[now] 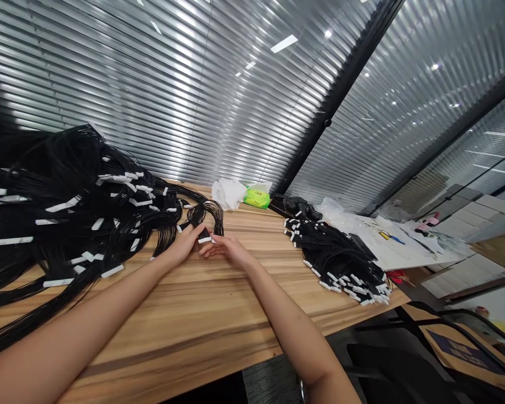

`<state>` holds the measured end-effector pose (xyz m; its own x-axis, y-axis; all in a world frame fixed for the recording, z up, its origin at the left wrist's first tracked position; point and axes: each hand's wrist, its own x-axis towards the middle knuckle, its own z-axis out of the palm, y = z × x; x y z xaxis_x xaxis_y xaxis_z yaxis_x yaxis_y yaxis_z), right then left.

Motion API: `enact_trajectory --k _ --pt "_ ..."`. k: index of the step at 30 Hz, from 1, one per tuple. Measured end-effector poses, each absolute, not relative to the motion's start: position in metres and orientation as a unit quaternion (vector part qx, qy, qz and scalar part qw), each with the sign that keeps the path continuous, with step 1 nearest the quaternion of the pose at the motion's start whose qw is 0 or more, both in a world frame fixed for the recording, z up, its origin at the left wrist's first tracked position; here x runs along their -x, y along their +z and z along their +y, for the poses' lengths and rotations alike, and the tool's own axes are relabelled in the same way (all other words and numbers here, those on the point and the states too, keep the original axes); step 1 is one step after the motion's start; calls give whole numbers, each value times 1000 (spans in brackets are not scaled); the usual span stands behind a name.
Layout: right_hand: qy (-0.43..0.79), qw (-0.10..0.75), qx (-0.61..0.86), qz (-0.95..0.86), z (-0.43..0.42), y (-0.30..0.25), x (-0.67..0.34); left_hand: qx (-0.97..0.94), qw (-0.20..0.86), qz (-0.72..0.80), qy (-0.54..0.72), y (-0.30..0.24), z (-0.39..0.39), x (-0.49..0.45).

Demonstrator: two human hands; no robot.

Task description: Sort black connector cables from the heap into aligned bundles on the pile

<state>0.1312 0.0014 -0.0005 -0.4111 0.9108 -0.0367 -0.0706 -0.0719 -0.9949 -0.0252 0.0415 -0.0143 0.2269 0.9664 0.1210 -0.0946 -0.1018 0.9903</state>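
Note:
Above the wooden table, my left hand (191,238) is closed around the end of a black wire harness (200,215). A white connector (204,240) tips this end and faces my right hand. The fingers of my right hand (228,249) pinch the connector at its right side, the other fingers curled below. From the held end the wires arc up and back down to the right. To the left of my hands lies a big heap of black wire harnesses (122,216), many with white connectors.
A second pile of black harnesses (336,252) lies on the right part of the wooden table (185,320). White tissue (228,193) and a green packet (256,196) stand at the back by the blinds. Beyond are a white table (404,258) with tools and a chair (387,365).

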Motion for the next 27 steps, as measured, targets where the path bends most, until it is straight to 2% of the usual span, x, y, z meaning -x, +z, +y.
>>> enact_trajectory --k 5,14,22,27 --pt "694 358 332 -530 -2 3 -137 -561 521 411 495 -6 45 33" --pt "684 311 324 -575 -1 1 -135 -618 521 381 449 -2 37 33" --pt "670 344 334 -566 0 -2 -128 -626 536 339 455 -9 36 30" --pt "688 385 334 -517 0 -6 -125 -550 522 399 516 -18 43 26"
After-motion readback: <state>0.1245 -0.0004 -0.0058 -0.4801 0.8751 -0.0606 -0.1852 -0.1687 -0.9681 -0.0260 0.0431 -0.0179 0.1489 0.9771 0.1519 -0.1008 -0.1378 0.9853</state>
